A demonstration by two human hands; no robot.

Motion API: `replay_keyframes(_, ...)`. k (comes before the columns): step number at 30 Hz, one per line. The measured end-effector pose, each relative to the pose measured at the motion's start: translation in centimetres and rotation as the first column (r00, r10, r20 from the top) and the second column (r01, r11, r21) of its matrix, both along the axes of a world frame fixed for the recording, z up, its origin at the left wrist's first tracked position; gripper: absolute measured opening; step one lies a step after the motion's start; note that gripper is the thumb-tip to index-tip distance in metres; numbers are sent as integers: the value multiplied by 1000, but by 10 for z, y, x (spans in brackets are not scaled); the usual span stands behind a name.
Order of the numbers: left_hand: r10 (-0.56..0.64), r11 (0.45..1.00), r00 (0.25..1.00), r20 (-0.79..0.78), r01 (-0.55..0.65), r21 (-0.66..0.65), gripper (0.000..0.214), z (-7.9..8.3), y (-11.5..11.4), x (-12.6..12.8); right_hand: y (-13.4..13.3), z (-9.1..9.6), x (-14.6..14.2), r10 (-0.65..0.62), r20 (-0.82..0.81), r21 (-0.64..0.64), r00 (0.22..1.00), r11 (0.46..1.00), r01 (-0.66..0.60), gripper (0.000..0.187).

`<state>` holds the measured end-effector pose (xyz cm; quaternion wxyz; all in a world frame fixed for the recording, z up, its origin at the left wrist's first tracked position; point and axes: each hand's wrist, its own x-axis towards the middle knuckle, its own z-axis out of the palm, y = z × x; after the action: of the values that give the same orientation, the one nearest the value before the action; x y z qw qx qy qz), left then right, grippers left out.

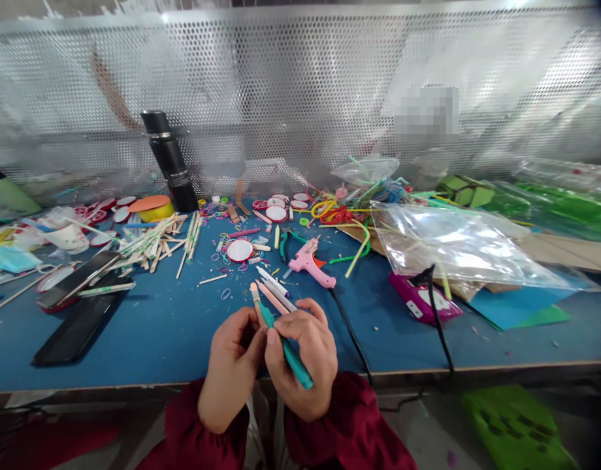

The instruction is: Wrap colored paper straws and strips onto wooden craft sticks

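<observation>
My right hand point(308, 362) grips a teal marker point(294, 359) like a pen, its tip pointing away from me. Close against it, my left hand point(232, 365) pinches a narrow flat wooden stick point(255, 297) with an orange-tinted end. The marker's tip lies at or very near this stick; whether they touch I cannot tell. Just beyond my hands, a white marker point(274, 281) and a pink marker point(276, 297) rest on the blue table point(173, 339). A pink glue gun point(313, 262) lies to the right of them, its black cord running toward the table's front edge.
Wooden sticks point(158, 241) are heaped at left, near two dark phones point(82, 320). A black bottle point(170, 163) stands by the perforated metal panel point(291, 78). Green-handled pliers point(283, 247) and a round white disc point(240, 250) lie mid-table. Clear plastic bags point(457, 241) and a purple packet point(422, 300) are at right.
</observation>
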<state>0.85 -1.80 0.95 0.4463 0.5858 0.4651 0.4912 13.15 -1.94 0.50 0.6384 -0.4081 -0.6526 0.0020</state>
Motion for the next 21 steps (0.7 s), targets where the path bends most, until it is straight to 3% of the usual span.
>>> replay_keyframes(21,-13,1000,1000,18,13,-1,28,-3,0,-1,2,2,-1,27,-16,52,1000,998,-26,17)
